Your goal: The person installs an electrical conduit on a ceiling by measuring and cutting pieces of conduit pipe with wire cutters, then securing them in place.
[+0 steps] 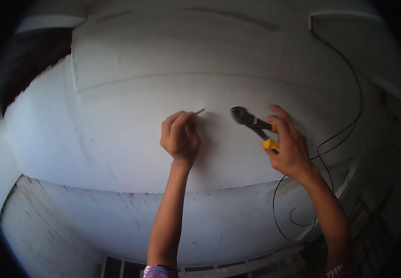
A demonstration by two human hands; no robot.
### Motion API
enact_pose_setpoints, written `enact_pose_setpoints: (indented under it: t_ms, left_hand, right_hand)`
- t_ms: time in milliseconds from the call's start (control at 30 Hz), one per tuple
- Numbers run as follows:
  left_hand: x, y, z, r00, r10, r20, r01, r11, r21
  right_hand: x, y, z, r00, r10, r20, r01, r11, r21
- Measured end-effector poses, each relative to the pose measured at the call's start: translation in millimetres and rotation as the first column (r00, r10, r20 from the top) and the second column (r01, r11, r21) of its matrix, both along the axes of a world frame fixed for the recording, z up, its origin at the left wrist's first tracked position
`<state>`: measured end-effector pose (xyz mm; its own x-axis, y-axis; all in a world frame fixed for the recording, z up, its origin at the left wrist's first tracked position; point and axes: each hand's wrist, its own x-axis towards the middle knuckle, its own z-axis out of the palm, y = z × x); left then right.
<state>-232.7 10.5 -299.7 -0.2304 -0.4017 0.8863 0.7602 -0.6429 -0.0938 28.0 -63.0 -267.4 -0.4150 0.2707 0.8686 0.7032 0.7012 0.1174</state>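
Pinched in the fingers of my left hand (180, 138) is a nail (201, 111), its thin grey end sticking out to the upper right, close to the pale wall (131, 134). The rest of the nail is hidden by the fingers. My right hand (289, 141) grips pliers (252, 123) by their yellow handles. The dark head of the pliers points up and left, a short gap to the right of the nail. Thumb and fingers wrap the handles, with the index finger raised.
A black cable (359, 88) hangs from the upper right and loops down behind my right forearm. Across the lower wall runs a ledge line (117, 190) with scuffed paint below. A dark opening (38, 60) lies at the upper left, and slatted pieces (256, 262) at the bottom.
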Motion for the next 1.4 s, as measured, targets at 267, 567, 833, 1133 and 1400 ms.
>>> enact_pose_setpoints:
  t_ms: [267,567,833,1133,1400]
  left_hand:
    - [-10,-67,65,0.848,-0.515,0.123,0.529,0.838,-0.137]
    - [146,-80,256,0.795,-0.325,-0.512,0.016,0.855,-0.518]
    - [210,-21,298,0.837,-0.211,-0.505,0.069,0.956,-0.285]
    - [221,-29,295,0.913,-0.201,-0.354,0.057,0.924,-0.377]
    - [226,6,282,0.863,0.175,-0.474,-0.115,0.982,0.152]
  right_hand:
    - [-25,64,-43,0.981,-0.175,-0.079,0.190,0.938,0.289]
    - [-17,64,-39,0.986,-0.136,-0.094,0.160,0.929,0.334]
    - [-15,65,-40,0.964,-0.264,-0.042,0.264,0.916,0.301]
    - [-15,71,-44,0.964,-0.258,-0.070,0.266,0.901,0.342]
    - [-15,73,-47,0.963,-0.255,-0.082,0.267,0.897,0.352]
